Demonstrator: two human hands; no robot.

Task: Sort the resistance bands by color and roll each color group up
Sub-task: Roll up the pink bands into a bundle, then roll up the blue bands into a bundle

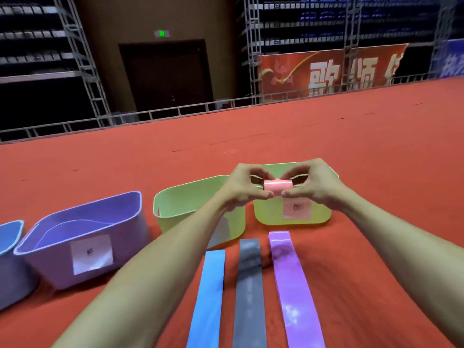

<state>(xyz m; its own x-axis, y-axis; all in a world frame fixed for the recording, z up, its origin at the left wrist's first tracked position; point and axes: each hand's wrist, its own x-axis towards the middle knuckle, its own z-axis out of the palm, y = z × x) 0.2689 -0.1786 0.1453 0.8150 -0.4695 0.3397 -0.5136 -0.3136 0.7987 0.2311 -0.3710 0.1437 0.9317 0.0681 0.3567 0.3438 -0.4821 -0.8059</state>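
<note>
In the middle of the frame both hands meet around a small pink rolled-up rubber resistance band (277,187). The left hand (241,188) pinches the left end of the roll between its thumb and its curled fingers, and the right hand (313,187) pinches the right end in the same way. The roll lies horizontal between them and is lifted in the air, in front of the upper edge of a yellow-green plastic bin (266,218). This bin stands on the red carpet floor (376,146) and carries a pink paper label (296,209) with a dark handwritten mark that I cannot read.

Just to the left of it stands a light green plastic bin (180,217); the left forearm crosses in front of its right part. More to the left is a purple plastic bin (50,267) with a white paper label (91,254), and at the left edge of the frame only a part of a blue plastic bin (10,237) is visible.

In the lower middle of the frame three bands lie flat and unrolled on the carpet, side by side but apart from each other: a flat light blue band (208,297) on the left, a flat grey band (248,292) in the middle, and a flat glossy purple band (293,292) on the right. They run from the bins toward the bottom edge.

In the upper part of the frame there is a dark door (165,76) with a green lit sign (161,33) above it, grey metal truss frames (82,59), and a red banner (326,69) with white characters in the upper right.
</note>
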